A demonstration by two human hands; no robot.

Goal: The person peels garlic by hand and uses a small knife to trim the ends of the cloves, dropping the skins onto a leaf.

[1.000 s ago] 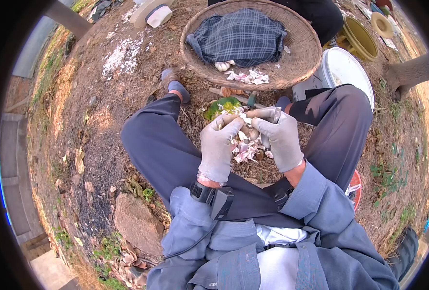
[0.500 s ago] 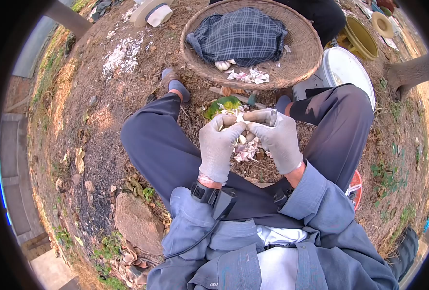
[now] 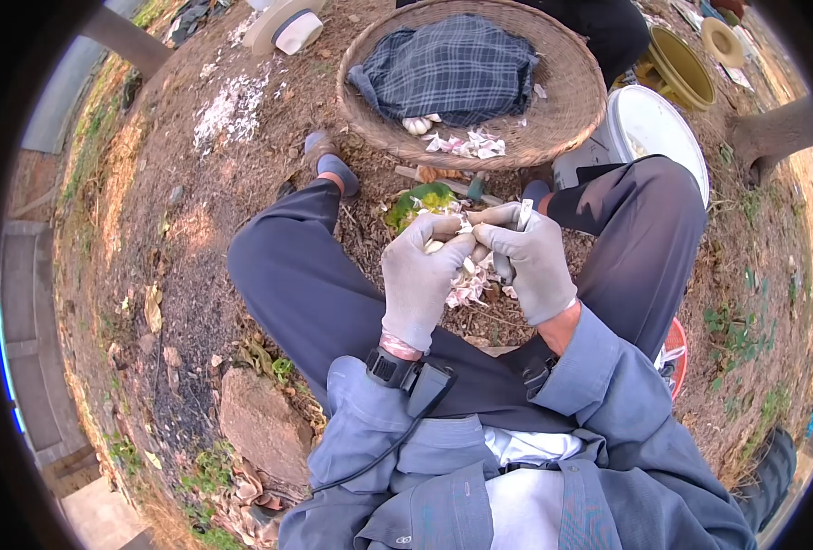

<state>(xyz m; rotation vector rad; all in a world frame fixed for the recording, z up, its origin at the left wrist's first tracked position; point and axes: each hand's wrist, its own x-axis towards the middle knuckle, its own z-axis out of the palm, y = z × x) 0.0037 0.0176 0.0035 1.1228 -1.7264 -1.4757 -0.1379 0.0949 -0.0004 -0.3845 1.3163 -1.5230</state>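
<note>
My left hand (image 3: pixel 425 280), in a pale grey glove, is closed around garlic cloves (image 3: pixel 435 246), with thumb and fingertips pinched together. Fingertip to fingertip with it, my right hand (image 3: pixel 533 266), gloved alike, grips what looks like a small knife (image 3: pixel 525 214). Its pale, narrow end sticks up between the fingers, and a dark part shows below the palm. Whatever sits between the meeting fingertips is mostly covered. Beneath both hands lies a pile of garlic skins (image 3: pixel 467 288) on the ground. A green and yellow leafy piece (image 3: pixel 419 203) is just beyond the left fingers.
A wide woven basket (image 3: pixel 571 119) ahead holds a dark checked cloth (image 3: pixel 452 69), a garlic bulb (image 3: pixel 418 125) and loose pinkish cloves (image 3: pixel 466 144). To its right stand a white bucket (image 3: pixel 663 137) and a yellow bucket (image 3: pixel 680 71). A straw hat (image 3: pixel 283 26) lies front left.
Both hands have shifted slightly, still meeting at the fingertips. The knife-like tool in my right hand has turned, so its pale end now points upward.
</note>
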